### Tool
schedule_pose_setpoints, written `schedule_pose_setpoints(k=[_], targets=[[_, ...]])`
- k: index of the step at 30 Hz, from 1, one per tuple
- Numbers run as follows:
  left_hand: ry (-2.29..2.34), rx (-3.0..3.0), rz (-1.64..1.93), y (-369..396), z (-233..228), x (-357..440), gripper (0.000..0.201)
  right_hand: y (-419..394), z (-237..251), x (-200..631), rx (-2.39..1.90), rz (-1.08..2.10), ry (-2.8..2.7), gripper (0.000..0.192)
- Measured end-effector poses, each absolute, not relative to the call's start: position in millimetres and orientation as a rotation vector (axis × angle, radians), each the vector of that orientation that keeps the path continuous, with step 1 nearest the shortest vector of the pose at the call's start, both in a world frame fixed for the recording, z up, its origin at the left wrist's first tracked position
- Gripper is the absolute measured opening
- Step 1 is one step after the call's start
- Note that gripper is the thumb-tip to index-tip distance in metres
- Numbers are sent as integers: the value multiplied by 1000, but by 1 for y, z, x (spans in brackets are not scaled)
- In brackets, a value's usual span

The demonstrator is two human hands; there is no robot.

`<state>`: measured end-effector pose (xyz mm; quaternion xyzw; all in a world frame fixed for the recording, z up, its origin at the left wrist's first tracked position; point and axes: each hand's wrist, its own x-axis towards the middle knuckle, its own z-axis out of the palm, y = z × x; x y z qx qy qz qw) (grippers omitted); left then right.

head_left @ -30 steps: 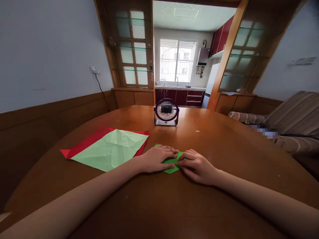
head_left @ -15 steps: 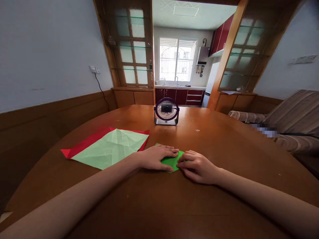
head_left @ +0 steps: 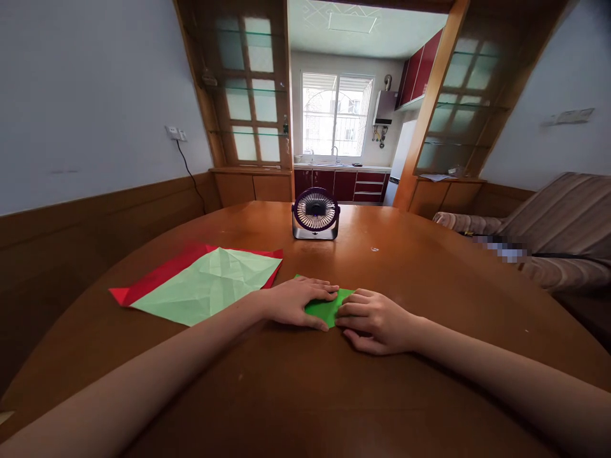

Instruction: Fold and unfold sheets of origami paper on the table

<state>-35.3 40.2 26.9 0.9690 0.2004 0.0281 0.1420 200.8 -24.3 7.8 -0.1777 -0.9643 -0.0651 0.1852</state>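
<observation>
A small folded piece of bright green paper (head_left: 324, 310) lies on the table under both hands. My left hand (head_left: 298, 303) rests flat on its left part, fingers spread, with the thumb along the near edge. At the right end of the paper is my right hand (head_left: 375, 321). Its bent fingers are close together and press on that edge, while the thumb sits lower, on the near side. The fingers hide the paper's right end, and my left palm covers much of its left side.
Left of my hands a creased pale green sheet (head_left: 205, 289) lies over a red sheet (head_left: 165, 273). A small dark fan (head_left: 316, 211) stands farther back on the wooden table (head_left: 305, 394). Beyond the table's right edge is a striped sofa (head_left: 563, 222).
My right fingers have moved slightly over the green paper's right edge, and the thumb has come away from them. My left hand stays on the paper. The view has shifted a little.
</observation>
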Motion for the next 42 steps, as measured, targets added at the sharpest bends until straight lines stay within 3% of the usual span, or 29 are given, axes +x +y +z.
schedule_pose_setpoints(k=[29, 34, 42], targets=[[655, 2762, 46, 38, 30, -34, 70, -10, 6, 282, -863, -139, -2606, 32], [729, 2819, 312, 32, 17, -27, 47, -5, 2, 284, -816, -47, -2374, 30], [849, 2884, 528, 23, 2, -16, 44, -14, 6, 261, -643, -67, -2379, 21]])
